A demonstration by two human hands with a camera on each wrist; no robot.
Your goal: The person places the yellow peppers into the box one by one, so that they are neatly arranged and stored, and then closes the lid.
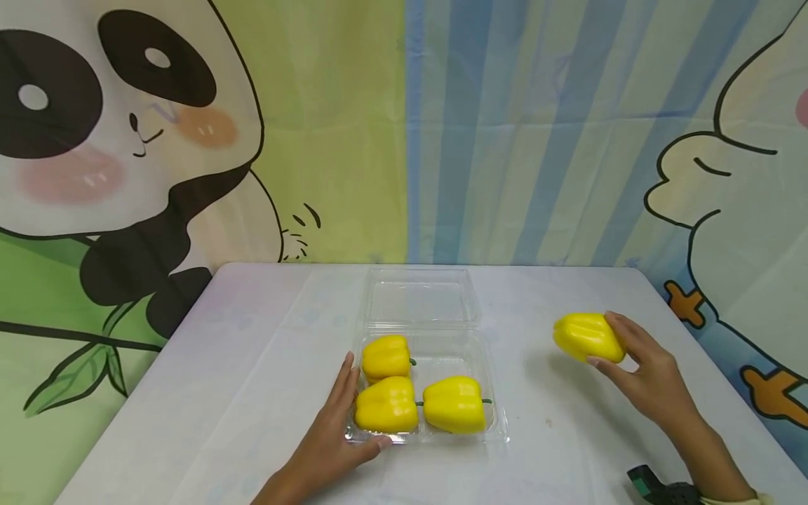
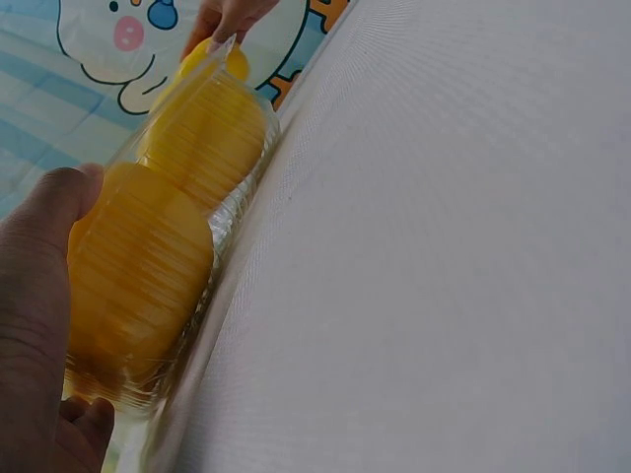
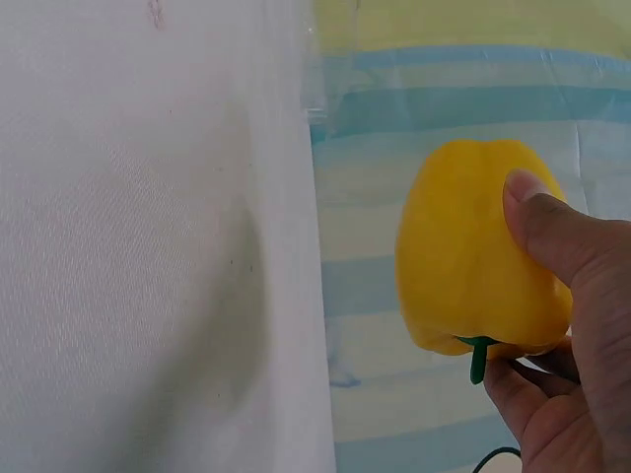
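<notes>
My right hand (image 1: 653, 375) holds a yellow bell pepper (image 1: 588, 337) by its stem end, above the table on the right. In the right wrist view the thumb lies on the side of this pepper (image 3: 463, 251), and its green stem points toward the fingers. My left hand (image 1: 334, 431) rests against the left front corner of a clear plastic clamshell box (image 1: 448, 351), fingers straight along the left side, thumb at the front rim. Inside sit three more peppers: one at back left (image 1: 386, 358), one at front left (image 1: 386, 405), one at front right (image 1: 454, 405).
The box's lid (image 1: 421, 298) lies folded back behind it. A white-covered table (image 1: 252, 393) carries everything, with a printed cartoon curtain (image 1: 543, 140) behind. A black and green strap or device (image 1: 659, 487) is by the right wrist.
</notes>
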